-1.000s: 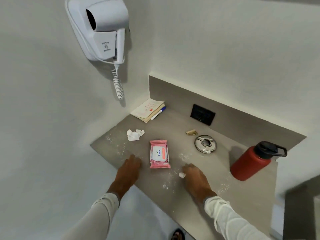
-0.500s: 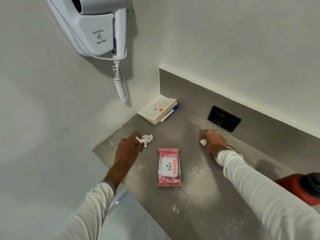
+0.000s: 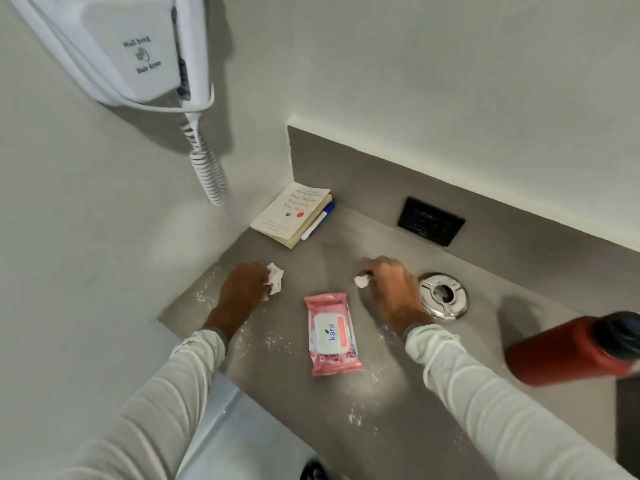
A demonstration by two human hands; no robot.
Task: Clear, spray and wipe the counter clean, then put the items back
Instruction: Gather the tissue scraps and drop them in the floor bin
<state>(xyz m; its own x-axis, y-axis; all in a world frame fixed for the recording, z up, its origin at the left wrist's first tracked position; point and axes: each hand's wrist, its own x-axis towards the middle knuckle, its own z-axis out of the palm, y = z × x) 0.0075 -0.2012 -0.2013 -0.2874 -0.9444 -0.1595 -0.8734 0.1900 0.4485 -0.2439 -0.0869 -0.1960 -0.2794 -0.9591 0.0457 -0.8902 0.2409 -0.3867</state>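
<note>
Clearing step: left hand (image 3: 242, 294) grips crumpled tissue (image 3: 275, 277) at counter (image 3: 398, 410) left; right hand (image 3: 391, 289) pinches smaller tissue scrap (image 3: 361, 281) centre-far. Next likely: bin scraps, lift wipes pack (image 3: 330, 334), book (image 3: 291, 211), bottle (image 3: 568, 348)

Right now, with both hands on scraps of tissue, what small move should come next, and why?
Probably lift both scraps off the counter. The left hand is closed on a crumpled tissue and the right hand pinches a smaller wad. The wipes pack, book, bottle and white powder remain, so clearing is unfinished.
</note>
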